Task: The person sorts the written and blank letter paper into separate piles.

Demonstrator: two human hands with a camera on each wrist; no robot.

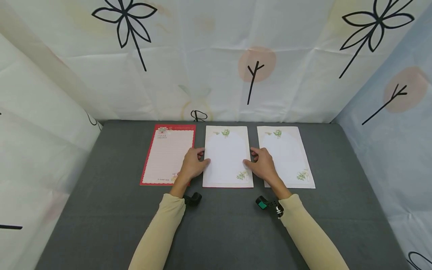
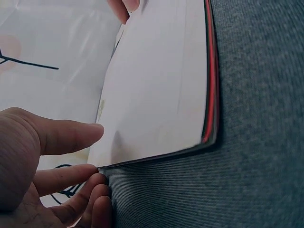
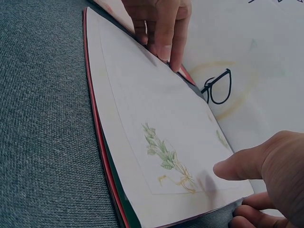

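A stack of printed paper sheets [image 1: 227,157] lies between my two hands, white on top with green sprigs in two corners. Red and dark green layers show along its near edge in both wrist views. My left hand [image 1: 195,164] is at the stack's left edge, its index fingertip by the edge and its thumb [image 2: 76,135] above the top sheet. My right hand [image 1: 262,163] mirrors it at the right edge, with its thumb [image 3: 240,164] over the sheet near the sprig [image 3: 164,154]. Both thumbs look apart from the paper.
A red-bordered lined sheet [image 1: 165,155] lies on the left, partly under my left wrist. To the right, another white sheet with green sprigs [image 1: 287,157] lies partly beneath my right hand. A grey cloth [image 1: 222,228] covers the table; patterned white curtains [image 1: 209,75] stand behind it.
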